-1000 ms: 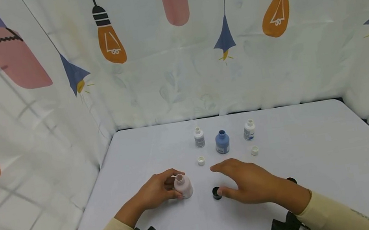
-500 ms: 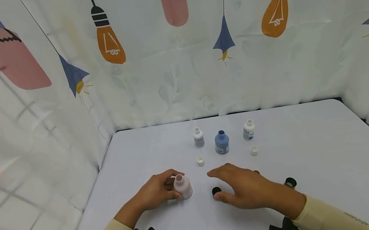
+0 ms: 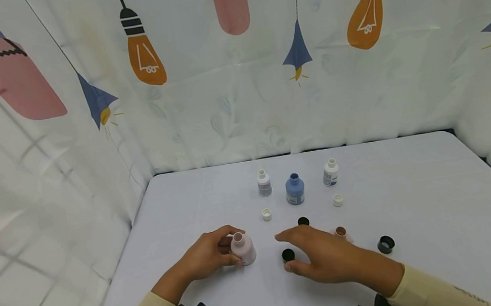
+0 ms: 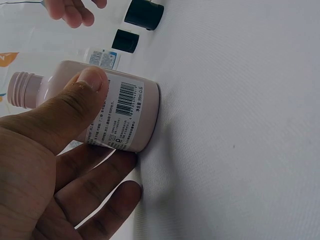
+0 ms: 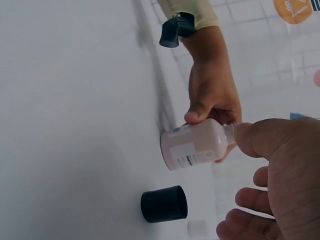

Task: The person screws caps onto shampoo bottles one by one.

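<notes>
My left hand (image 3: 213, 254) holds a pale pink bottle (image 3: 244, 250) upright on the table, thumb on one side and fingers on the other. The bottle has no cap; its threaded neck and barcode label show in the left wrist view. My right hand (image 3: 324, 252) hovers over the table with its fingers extended and nothing in its grasp. Its thumb tip overlaps a black cap (image 3: 288, 255) in the head view, while the right wrist view shows a black cap (image 5: 164, 204) standing apart from the fingers. Partly hidden behind the right hand is a second pinkish bottle (image 3: 341, 233).
Farther back stand a blue bottle (image 3: 295, 190) and two white bottles, left (image 3: 264, 184) and right (image 3: 330, 174), all uncapped. Two white caps (image 3: 266, 215) lie before them. More black caps lie beyond the right hand (image 3: 303, 221) and by its wrist (image 3: 385, 244). Patterned curtains (image 3: 200, 101) surround the table.
My right hand has shifted a little left and nearer to me, uncovering the second pinkish bottle and black caps behind it. The left hand and its bottle stay in place.
</notes>
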A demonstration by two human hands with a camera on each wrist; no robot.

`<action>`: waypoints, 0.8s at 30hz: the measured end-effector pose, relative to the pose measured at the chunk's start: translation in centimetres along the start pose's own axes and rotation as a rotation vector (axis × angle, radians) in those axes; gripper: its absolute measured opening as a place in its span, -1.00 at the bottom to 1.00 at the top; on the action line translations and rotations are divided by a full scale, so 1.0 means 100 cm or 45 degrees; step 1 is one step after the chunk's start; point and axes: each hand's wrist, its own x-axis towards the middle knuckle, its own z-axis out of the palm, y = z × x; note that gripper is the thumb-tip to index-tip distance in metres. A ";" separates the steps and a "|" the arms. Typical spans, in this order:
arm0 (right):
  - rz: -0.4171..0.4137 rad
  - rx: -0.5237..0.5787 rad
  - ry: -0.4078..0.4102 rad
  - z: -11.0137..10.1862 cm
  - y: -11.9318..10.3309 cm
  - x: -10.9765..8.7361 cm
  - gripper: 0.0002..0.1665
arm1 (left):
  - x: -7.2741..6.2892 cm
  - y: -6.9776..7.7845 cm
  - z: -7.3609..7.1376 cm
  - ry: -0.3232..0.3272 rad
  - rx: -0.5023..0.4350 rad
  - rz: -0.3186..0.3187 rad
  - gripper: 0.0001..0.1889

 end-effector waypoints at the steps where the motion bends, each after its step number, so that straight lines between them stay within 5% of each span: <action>1: 0.000 0.003 -0.001 0.001 0.001 0.000 -0.30 | 0.000 0.000 0.000 0.000 0.002 0.002 -0.43; 24: -0.009 0.056 0.059 0.024 0.006 0.002 -0.36 | 0.001 -0.003 0.000 0.002 0.014 0.002 -0.43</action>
